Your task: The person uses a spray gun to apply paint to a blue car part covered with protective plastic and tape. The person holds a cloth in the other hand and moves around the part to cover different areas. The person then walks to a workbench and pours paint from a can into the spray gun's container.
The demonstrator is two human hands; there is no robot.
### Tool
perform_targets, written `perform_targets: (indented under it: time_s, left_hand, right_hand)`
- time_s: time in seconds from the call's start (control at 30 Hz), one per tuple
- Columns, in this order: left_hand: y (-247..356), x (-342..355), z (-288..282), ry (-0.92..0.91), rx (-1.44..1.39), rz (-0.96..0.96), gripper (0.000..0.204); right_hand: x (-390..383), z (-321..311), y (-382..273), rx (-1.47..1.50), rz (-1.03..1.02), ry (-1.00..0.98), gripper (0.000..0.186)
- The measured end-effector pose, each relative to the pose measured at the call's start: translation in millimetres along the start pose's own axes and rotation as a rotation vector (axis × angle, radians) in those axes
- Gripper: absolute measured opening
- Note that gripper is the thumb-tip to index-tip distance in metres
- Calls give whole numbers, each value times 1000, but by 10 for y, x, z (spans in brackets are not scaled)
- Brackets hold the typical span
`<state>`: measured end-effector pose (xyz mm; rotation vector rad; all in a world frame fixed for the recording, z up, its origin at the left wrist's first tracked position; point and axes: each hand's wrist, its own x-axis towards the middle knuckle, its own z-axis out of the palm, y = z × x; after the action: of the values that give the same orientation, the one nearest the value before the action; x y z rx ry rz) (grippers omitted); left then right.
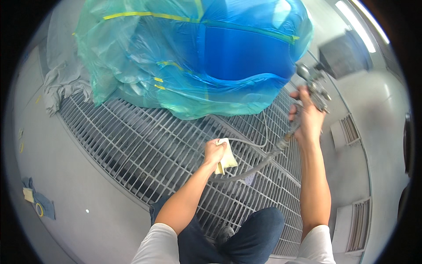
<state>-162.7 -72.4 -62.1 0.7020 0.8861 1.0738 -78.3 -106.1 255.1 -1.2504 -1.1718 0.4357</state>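
My right hand (310,116) grips a metal spray gun (316,90) with a grey cup (345,55) on top; a hose (279,149) hangs from its handle. My left hand (213,152) is closed on a pale yellow cloth (226,158), with a thin grey hose running by it. Above both hands stands a large shape wrapped in green translucent plastic (132,53) with yellow tape, leaving a glossy blue panel (244,53) framed in its upper middle.
I crouch on a metal grating floor (132,145). Grey crumpled sheeting (63,88) lies at the upper left, and a blue-grey cloth with a tape roll (39,209) at the lower left. Vents (347,127) line the right wall.
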Motion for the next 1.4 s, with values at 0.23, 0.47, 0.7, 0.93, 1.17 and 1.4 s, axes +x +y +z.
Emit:
perform_targets:
  time_s: [0.23, 0.47, 0.7, 0.93, 1.17, 1.4]
  left_hand:
    - [-2, -151, 303, -264, 67, -71, 23]
    - [-34, -230, 661, -560, 115, -62, 32]
    - [-80, -208, 1062, -618, 320, 18, 36]
    - [22, -576, 1706, -740, 825, 85, 48]
    - [-182, -900, 2504, -613, 1240, -12, 46]
    - [-300, -955, 3331, -417, 1157, -145, 41]
  right_hand:
    - [177, 230, -165, 97, 2, -451, 38]
    - [927, -915, 106, -18, 97, -49, 32]
    - [1489, -1685, 699, 21, 153, 191, 25]
    - [1595, -1778, 483, 346, 158, -376, 33]
    - [2581, -2315, 486, 157, 428, -307, 32]
    - [3336, -2873, 620, 9, 498, -146, 26]
